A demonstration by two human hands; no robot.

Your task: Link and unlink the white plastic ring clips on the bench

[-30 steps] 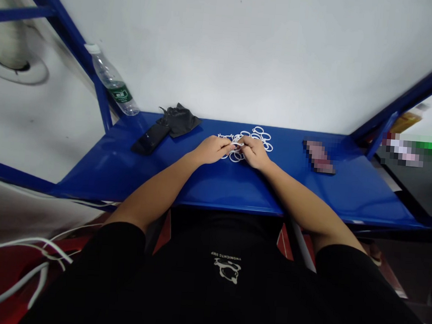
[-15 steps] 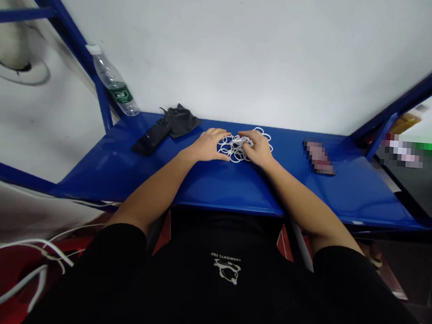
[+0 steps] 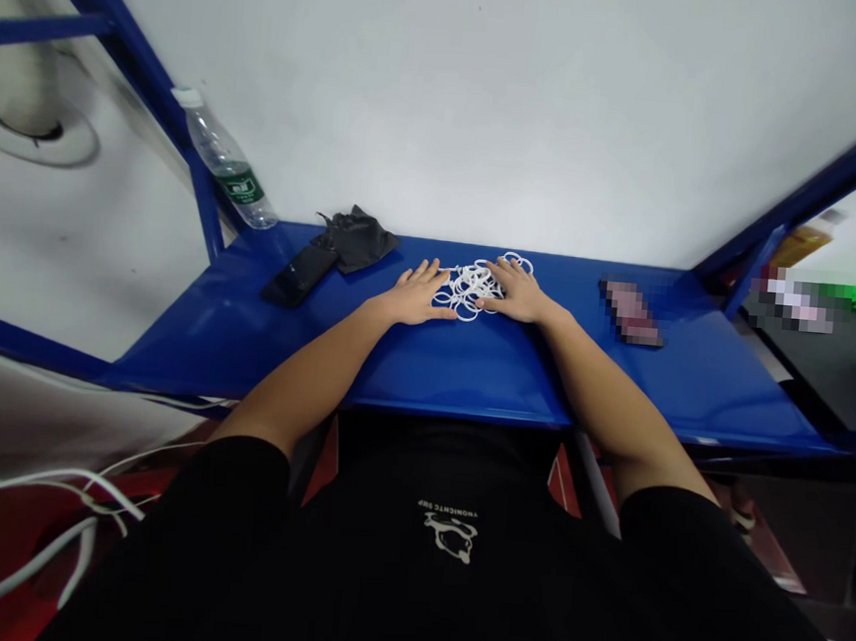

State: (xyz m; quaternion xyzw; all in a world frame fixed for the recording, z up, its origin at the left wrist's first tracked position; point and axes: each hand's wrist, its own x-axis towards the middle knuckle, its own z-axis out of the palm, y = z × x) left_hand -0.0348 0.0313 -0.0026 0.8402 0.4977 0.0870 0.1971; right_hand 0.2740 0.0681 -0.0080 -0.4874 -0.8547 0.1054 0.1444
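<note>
While both our hands lie flat on the blue shelf, the pile of white rings sits between them, toward the back wall. Left hand: fingers spread and extended, gripping nothing, thumb side touching the pile's left edge. Right hand: also splayed, palm down, fingers resting on the pile's right side; nothing pinched that we can see. A few rings lie loose just behind the right hand.

Risks, as we judge them: the rings look tangled, so lifting one may drag several along. The shelf looks smooth and glossy; a sideways push could scatter rings toward the front edge. The loose ones behind the right hand are easy to miss. Well apart to the left lie a black cloth, a dark phone and a water bottle; a blurred object sits to the right.
</note>
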